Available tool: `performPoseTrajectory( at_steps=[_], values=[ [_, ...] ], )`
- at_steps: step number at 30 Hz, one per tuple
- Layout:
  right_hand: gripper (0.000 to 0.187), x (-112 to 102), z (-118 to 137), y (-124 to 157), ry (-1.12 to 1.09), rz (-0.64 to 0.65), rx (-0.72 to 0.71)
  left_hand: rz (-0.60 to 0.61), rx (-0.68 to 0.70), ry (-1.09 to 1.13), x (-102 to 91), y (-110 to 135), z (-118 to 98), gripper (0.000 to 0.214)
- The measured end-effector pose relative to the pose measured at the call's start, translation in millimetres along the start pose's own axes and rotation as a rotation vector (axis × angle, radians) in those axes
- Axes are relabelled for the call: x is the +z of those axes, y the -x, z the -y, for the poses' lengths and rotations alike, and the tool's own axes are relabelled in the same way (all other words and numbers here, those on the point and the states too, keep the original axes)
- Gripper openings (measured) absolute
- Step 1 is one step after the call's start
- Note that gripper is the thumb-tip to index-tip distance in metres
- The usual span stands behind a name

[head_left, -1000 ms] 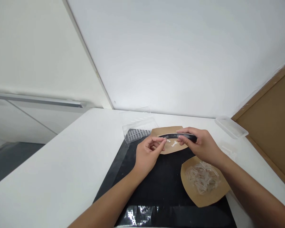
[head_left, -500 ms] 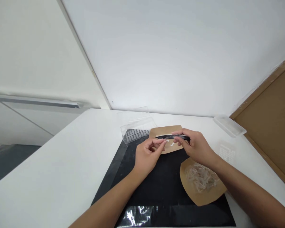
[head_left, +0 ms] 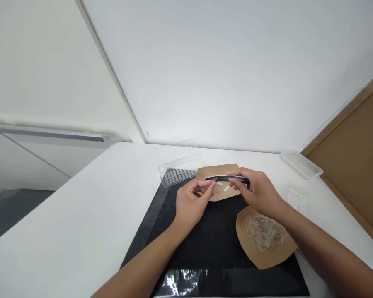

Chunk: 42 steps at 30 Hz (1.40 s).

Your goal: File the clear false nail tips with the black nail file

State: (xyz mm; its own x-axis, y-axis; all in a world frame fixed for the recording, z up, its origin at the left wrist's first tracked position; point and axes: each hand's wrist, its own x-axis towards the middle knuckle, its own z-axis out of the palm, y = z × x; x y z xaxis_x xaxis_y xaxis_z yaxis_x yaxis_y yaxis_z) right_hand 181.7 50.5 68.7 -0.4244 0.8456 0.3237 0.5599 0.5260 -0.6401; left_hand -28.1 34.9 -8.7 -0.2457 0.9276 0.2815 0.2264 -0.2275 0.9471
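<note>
My right hand [head_left: 258, 191] grips a long black nail file [head_left: 226, 179] and holds it level above a brown paper piece [head_left: 216, 171]. My left hand [head_left: 192, 200] pinches a small clear nail tip [head_left: 214, 181] between thumb and fingers, its end touching the left end of the file. A few small white bits [head_left: 226, 188] lie on the brown paper under the file. Both hands hover over a black mat [head_left: 205, 244].
A second brown paper piece [head_left: 264, 256] holds a heap of several clear nail tips [head_left: 262, 231]. A clear box of nail tips [head_left: 178, 169] stands at the mat's far left corner. A clear tray [head_left: 301, 164] and a cork board [head_left: 357, 157] are at the right.
The view shifted slightly. My right hand and the file moved a little to the left against the nail tip; my left hand stayed almost in place.
</note>
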Motion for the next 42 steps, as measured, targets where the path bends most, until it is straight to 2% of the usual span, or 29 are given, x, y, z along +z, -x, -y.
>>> performPoseTrajectory(
  at_steps=[4, 9, 14, 20, 28, 31, 35, 39, 42],
  values=[
    [0.022, 2.3, 4.3, -1.3, 0.052, 0.010, -0.019, 0.025, 0.002, 0.002, -0.9, 0.9, -2.9, 0.026],
    [0.025, -1.7, 4.6, -0.4, 0.000, 0.001, -0.027, 0.077, 0.044, -0.002, -1.4, 4.5, -7.6, 0.024],
    [0.023, 1.6, 2.5, -1.2, 0.034, -0.009, -0.056, 0.067, 0.028, 0.022, -0.8, 3.1, -4.9, 0.024],
    [0.022, -3.3, 0.7, 0.8, -0.013, 0.018, 0.007, 0.003, 0.030, -0.043, -1.2, 1.3, -1.9, 0.026],
    [0.021, -2.8, -0.6, 0.0, -0.059, 0.000, 0.012, -0.005, 0.016, -0.035, -0.7, 0.4, -0.8, 0.024],
    [0.022, -4.4, 2.1, -1.0, -0.062, 0.044, -0.003, 0.041, 0.043, -0.053, 0.8, 2.5, -1.5, 0.021],
    [0.032, -23.0, 4.6, 2.1, 0.003, 0.105, -0.068, 0.042, 0.121, -0.138, 1.7, 5.0, -2.5, 0.016],
    [0.050, -46.7, -1.0, 12.4, 0.154, 0.319, -0.104, 0.022, 0.126, -0.177, 1.0, 4.3, -3.7, 0.017],
    [0.059, -57.9, -10.3, 25.8, 0.245, 0.358, -0.060, -0.014, 0.134, -0.208, 0.2, 3.1, -5.7, 0.020]
  ],
)
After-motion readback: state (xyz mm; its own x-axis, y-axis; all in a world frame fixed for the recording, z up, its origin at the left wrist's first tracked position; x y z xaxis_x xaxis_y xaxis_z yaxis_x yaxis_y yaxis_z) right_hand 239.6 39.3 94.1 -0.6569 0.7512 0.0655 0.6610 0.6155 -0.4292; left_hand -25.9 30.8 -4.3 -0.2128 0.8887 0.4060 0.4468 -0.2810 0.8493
